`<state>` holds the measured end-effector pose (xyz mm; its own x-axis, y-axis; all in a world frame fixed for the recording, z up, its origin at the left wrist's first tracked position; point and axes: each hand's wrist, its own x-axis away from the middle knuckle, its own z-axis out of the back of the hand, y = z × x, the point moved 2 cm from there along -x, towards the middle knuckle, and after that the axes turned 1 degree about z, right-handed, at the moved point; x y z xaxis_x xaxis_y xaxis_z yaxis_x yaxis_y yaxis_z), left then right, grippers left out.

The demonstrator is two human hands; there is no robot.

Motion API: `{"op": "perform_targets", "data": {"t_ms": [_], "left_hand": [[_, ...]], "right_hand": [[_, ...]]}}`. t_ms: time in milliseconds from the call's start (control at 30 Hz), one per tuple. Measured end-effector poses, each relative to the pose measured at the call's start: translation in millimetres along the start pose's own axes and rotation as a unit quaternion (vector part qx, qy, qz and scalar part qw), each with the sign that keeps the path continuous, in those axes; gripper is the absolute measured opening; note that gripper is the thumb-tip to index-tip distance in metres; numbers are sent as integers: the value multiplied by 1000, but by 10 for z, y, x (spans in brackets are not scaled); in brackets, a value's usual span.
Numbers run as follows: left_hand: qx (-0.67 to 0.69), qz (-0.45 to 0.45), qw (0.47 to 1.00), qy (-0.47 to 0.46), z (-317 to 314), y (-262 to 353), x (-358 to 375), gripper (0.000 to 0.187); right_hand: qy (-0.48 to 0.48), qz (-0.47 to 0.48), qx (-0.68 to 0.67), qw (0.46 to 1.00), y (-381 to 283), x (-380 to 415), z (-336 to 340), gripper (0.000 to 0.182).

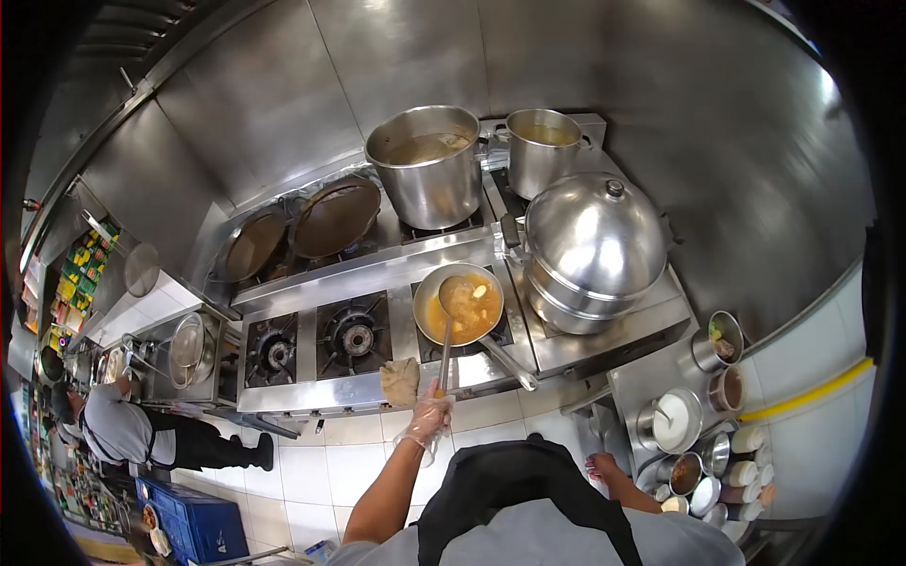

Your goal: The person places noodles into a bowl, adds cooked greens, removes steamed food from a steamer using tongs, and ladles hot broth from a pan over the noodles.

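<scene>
Steel stove [403, 338] bore soup [481, 321] that risked slopping if the left hand [429, 416] jerked its gripped ladle [446, 351]; right hand [600, 465] unclear.

The pan [422, 304] sits on the stove [402, 330], before the left stockpot [434, 196] and left of the steamer [595, 247].

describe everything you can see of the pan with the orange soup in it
The pan is round, shallow and metallic-looking, sitting upright on a front burner of the stove. Its long handle angles toward the person's right, over the front edge. Orange liquid with pale pieces covers its base. A ladle, held by the left hand, dips inside.
</scene>
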<state>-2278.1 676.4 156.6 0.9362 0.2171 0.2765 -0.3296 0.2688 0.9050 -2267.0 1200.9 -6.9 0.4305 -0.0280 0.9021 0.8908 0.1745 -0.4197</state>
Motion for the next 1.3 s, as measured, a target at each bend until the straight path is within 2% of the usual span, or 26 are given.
{"op": "perform_targets", "data": {"t_ms": [33, 67, 100, 200, 267, 300, 333, 367, 400, 433, 533, 567, 667, 767, 800, 833, 900, 933, 967, 1033, 1067, 1133, 1167, 1233, 1300], "left_hand": [[295, 192, 936, -14, -50, 360, 196, 83], [343, 175, 923, -14, -70, 577, 308, 82], [344, 176, 922, -18, -68, 538, 306, 82], [270, 151, 950, -44, 8, 375, 379, 81], [10, 78, 997, 5, 92, 356, 499, 77], [11, 79, 997, 5, 134, 327, 574, 77], [-163, 2, 985, 53, 206, 348, 656, 75], [-331, -75, 935, 99, 260, 386, 731, 73], [-344, 1, 936, 72, 311, 453, 798, 71], [-343, 2, 937, 71, 370, 545, 892, 71], [-356, -157, 903, 182, 518, 847, 1147, 68], [-355, -154, 904, 183, 546, 898, 1178, 68], [-287, -148, 920, 221, 620, 1022, 1219, 65], [-236, -150, 928, 247, 566, 772, 1079, 66], [-216, -130, 940, 231, 543, 636, 1019, 67], [-170, -13, 972, 164, 546, 612, 988, 69], [-114, -111, 974, 163, 474, 267, 841, 70], [-66, -102, 981, 151, 446, 232, 830, 72], [-105, -120, 970, 184, 399, 38, 790, 71], [139, 14, 974, 178, 342, -133, 755, 70], [139, 12, 975, 175, 376, -145, 668, 70], [175, 91, 960, 201, 533, -246, 519, 70], [181, 83, 961, 192, 606, -485, 401, 70], [290, 121, 937, 153, 739, -589, 235, 71], [302, 132, 932, 149, 770, -702, 152, 69]], "right_hand": [[3, 0, -2, 1000, 15, 36, -26, 10], [12, -7, 2, 1000, 46, 57, -44, 10], [21, -15, 7, 1000, 84, 66, -49, 11], [16, -21, -4, 1000, 196, 68, -41, 10], [5, -27, -26, 999, 359, -66, -7, 11], [6, -27, -25, 999, 389, -51, 13, 11], [11, -29, -22, 999, 414, -22, 35, 11], [16, -31, -19, 999, 437, 2, 51, 11], [17, -31, -18, 999, 484, -26, 76, 11], [13, -40, -31, 999, 539, -79, 111, 11], [11, -57, -44, 997, 536, -183, 179, 10], [12, -67, -47, 997, 522, -192, 183, 10], [28, -55, -9, 998, 290, -47, 83, 10], [21, -18, 5, 1000, 71, 54, -30, 8], [18, -13, 9, 1000, -3, 73, -60, 8], [17, -13, 28, 999, -84, 64, -108, 8], [13, -8, 44, 999, -219, 59, -218, 8], [6, 3, 50, 999, -296, 68, -232, 8], [1, 14, 55, 998, -377, 79, -242, 9], [8, 35, 45, 998, -487, 125, -250, 9], [13, 49, 39, 998, -494, 156, -250, 8], [18, 45, 34, 998, -436, 239, -253, 8], [22, 43, 32, 998, -418, 287, -245, 7], [8, 19, 34, 999, -263, 286, -188, 8], [-8, -2, 33, 999, -90, 216, -127, 9]]}}
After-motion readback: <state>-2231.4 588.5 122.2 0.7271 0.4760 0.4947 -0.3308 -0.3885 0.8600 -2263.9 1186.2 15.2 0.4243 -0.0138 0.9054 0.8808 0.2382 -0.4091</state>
